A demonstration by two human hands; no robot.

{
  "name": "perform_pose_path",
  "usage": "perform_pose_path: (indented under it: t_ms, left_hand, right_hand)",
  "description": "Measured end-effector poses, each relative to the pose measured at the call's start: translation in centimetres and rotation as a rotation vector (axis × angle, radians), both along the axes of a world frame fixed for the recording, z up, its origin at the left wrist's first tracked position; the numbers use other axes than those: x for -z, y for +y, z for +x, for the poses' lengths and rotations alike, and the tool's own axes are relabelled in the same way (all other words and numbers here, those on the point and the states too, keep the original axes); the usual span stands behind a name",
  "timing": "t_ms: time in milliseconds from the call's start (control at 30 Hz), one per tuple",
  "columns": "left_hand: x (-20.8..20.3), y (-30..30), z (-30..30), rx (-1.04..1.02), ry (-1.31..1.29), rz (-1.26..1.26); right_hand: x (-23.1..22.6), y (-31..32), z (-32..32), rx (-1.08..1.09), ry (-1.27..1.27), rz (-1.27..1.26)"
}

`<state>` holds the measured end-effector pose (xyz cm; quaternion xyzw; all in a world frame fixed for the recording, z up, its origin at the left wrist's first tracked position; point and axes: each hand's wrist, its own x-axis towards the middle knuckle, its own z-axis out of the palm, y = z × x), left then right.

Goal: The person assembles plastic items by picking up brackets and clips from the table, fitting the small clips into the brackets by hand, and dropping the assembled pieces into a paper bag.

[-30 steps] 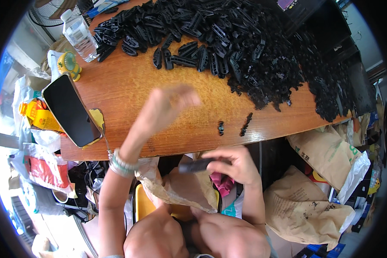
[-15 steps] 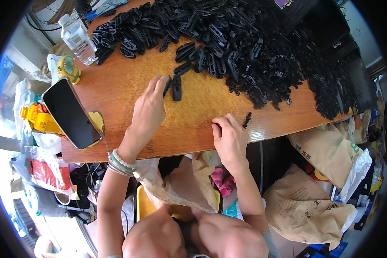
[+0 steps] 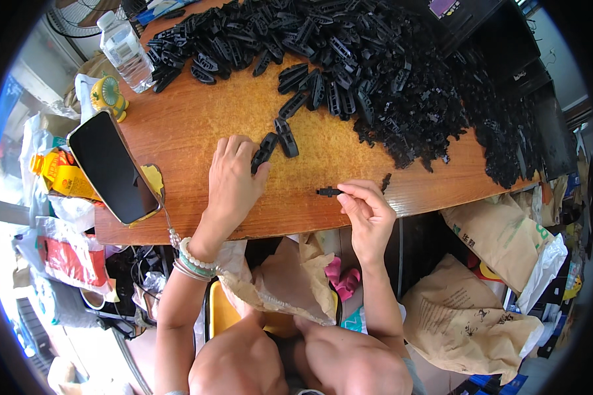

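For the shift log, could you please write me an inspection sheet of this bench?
Surface: wooden table, bare in the middle.
Job's things: black clip under left hand; small pin pinched by right hand; second clip; big pile at the far edge.
Clutter: phone, bottle.
Fingers: left closed on clip, right on pin.
Cables: nothing seen on the table.
Surroundings: paper sacks on the floor.

Beyond both hands a heap of clips (image 3: 389,72) covers the table (image 3: 197,125); a phone (image 3: 111,168) lies left of the left hand (image 3: 234,184) (bottle (image 3: 126,51) farther back), paper bags (image 3: 471,316) right of the right hand (image 3: 369,214).
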<state>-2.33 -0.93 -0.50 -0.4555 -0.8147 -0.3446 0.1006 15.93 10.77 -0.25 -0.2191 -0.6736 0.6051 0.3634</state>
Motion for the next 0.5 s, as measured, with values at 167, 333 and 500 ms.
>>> perform_pose_path:
  t_ms: [167, 333, 500]
  left_hand:
    - [-1.7, -0.8, 2.6, 0.214, -0.475, 0.218]
    - [-3.8, -1.4, 5.0, 0.359, -0.757, 0.204]
    - [-4.3, -1.7, 5.2, 0.432, -0.793, 0.204]
  right_hand:
    - [-0.8, -0.7, 0.5, -0.007, 0.064, -0.153]
    - [-2.4, -1.4, -0.2, 0.007, 0.084, 0.156]
    - [-2.8, -1.6, -0.2, 0.008, -0.004, 0.319]
